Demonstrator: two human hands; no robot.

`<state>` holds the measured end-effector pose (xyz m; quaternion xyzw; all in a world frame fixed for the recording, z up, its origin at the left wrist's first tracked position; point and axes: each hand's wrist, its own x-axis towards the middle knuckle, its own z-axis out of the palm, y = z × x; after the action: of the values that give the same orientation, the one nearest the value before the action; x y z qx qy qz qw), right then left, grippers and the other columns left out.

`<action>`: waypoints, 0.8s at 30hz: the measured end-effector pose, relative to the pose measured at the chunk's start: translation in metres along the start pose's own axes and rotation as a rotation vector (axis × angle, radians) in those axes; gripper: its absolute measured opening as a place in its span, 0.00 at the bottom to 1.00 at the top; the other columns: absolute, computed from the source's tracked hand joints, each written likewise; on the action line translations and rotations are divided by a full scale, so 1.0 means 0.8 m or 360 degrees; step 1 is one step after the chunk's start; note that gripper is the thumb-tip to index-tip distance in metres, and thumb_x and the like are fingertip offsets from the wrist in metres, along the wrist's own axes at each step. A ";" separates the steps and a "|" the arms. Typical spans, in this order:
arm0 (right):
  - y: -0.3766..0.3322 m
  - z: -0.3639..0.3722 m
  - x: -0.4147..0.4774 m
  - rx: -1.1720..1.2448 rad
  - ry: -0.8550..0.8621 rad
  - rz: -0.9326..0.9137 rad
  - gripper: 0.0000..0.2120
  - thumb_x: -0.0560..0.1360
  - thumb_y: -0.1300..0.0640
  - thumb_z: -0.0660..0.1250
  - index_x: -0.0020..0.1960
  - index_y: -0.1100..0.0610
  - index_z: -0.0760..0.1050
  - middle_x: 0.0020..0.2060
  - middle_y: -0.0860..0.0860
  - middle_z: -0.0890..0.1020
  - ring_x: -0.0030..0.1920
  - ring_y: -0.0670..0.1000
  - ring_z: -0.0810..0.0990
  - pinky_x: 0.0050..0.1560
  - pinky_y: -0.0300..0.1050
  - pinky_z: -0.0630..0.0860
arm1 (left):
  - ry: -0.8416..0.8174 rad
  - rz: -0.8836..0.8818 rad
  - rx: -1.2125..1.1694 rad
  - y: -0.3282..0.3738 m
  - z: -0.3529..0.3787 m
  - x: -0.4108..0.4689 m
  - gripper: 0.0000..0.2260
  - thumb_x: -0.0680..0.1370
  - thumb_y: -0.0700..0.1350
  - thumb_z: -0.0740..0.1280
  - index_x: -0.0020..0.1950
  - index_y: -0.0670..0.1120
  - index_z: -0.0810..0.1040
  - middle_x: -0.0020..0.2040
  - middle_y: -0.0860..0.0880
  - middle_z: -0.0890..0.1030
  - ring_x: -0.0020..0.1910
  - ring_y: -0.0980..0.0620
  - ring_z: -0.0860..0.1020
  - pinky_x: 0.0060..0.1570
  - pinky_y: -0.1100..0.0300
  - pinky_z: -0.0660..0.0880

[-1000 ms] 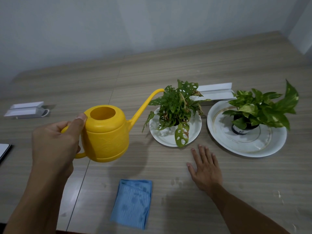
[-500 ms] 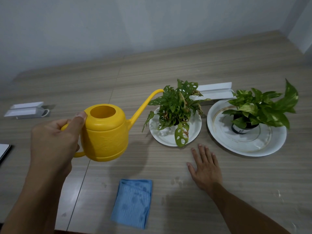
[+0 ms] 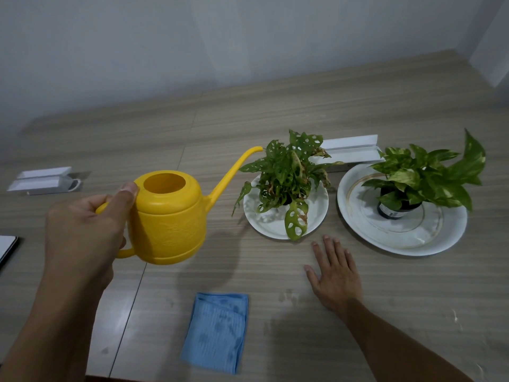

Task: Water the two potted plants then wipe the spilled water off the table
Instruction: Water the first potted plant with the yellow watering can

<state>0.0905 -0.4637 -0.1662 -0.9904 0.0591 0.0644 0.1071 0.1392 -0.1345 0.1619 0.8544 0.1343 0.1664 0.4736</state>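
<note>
My left hand (image 3: 82, 232) grips the handle of a yellow watering can (image 3: 170, 216), held above the table. Its spout tip reaches the leaves of the holey-leaved plant (image 3: 286, 172), which stands on a small white plate (image 3: 316, 216). To the right a variegated plant (image 3: 424, 175) in a dark pot sits on a larger gold-rimmed plate (image 3: 413, 238). My right hand (image 3: 336, 274) lies flat on the table, fingers spread, just in front of the small plate. A folded blue cloth (image 3: 217, 329) lies near the front edge. Faint wet marks (image 3: 289, 296) show left of my right hand.
A white folded card stand (image 3: 349, 150) stands behind the two plants. Another white holder (image 3: 41, 180) sits far left. A dark-edged tablet or notebook (image 3: 7, 246) pokes in at the left edge. The wooden table (image 3: 303, 111) meets a pale wall behind.
The watering can has risen slightly and edged toward the holey-leaved plant. My right hand has stayed flat in place.
</note>
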 end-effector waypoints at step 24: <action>-0.002 -0.003 0.001 -0.0013 -0.0019 -0.0006 0.33 0.78 0.33 0.37 0.79 0.46 0.42 0.79 0.51 0.42 0.78 0.52 0.39 0.76 0.53 0.39 | 0.0011 0.0026 -0.0010 0.008 0.005 0.000 0.12 0.76 0.60 0.67 0.38 0.55 0.74 0.23 0.54 0.72 0.32 0.45 0.70 0.37 0.57 0.70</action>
<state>0.0919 -0.4630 -0.1639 -0.9905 0.0565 0.0704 0.1035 0.1409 -0.1408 0.1654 0.8533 0.1284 0.1737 0.4745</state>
